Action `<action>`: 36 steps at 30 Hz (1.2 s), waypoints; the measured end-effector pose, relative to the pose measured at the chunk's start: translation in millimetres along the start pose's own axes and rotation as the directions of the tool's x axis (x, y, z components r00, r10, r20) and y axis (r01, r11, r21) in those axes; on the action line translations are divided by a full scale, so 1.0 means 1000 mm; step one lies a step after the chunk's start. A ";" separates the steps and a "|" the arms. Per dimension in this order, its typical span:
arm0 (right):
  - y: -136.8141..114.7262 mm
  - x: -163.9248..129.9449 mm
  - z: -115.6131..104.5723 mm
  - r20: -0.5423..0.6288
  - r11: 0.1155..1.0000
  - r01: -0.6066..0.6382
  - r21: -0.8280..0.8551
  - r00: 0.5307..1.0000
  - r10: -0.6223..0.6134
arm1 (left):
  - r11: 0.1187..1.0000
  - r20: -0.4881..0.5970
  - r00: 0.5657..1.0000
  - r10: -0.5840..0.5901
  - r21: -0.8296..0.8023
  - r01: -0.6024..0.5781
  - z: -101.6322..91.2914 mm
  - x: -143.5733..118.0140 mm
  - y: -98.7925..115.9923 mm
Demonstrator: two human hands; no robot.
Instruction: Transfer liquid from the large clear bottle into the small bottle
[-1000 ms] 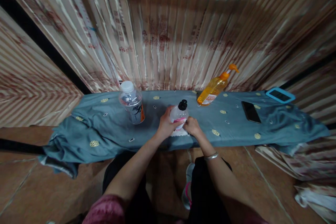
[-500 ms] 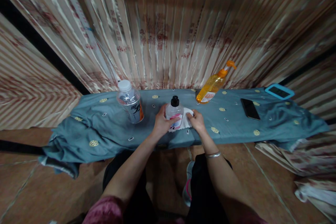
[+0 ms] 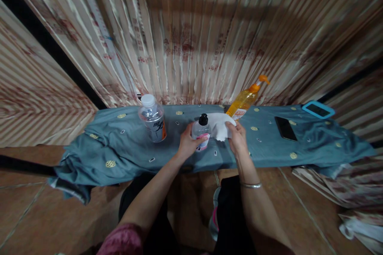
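Small bottle, black cap, pink label — upright on the blue cloth, near its front edge, gripped by the left hand. White rag — clutched in the right hand, just beside the cap. Water bottle to the left; orange pump bottle behind.

striped beige curtain behind, blue-grey patterned cloth over a low bench, brown tiled floor, dim light
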State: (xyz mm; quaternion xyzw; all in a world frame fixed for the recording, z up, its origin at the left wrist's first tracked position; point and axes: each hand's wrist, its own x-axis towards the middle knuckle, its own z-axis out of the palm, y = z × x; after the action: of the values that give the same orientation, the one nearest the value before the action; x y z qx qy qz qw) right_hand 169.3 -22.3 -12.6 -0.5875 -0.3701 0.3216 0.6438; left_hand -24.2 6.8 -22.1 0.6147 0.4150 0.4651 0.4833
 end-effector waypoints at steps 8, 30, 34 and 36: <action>-0.042 -0.038 0.024 0.147 0.979 0.205 0.018 0.968 -0.206 | 0.999 0.046 0.999 0.000 0.039 -0.001 0.003 -0.003 0.004; -0.010 -0.045 0.060 0.025 0.826 0.311 -0.471 0.940 -0.340 | 0.991 0.113 0.994 0.008 0.130 -0.022 0.006 -0.007 0.007; -0.005 -0.063 0.063 -0.024 0.856 0.320 -0.406 0.933 -0.360 | 0.994 0.116 0.993 0.034 0.102 -0.046 0.004 -0.008 0.008; -0.006 -0.071 0.062 -0.032 0.878 0.303 -0.371 0.941 -0.338 | 0.993 0.121 0.992 0.035 0.107 -0.048 0.003 -0.009 0.009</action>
State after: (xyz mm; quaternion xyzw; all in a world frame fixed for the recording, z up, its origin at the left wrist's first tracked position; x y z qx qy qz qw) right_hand 79.4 -51.0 -11.6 -0.6408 -0.4836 0.1086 0.5863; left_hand -22.5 -4.0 -15.0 0.6753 0.3977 0.4141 0.4629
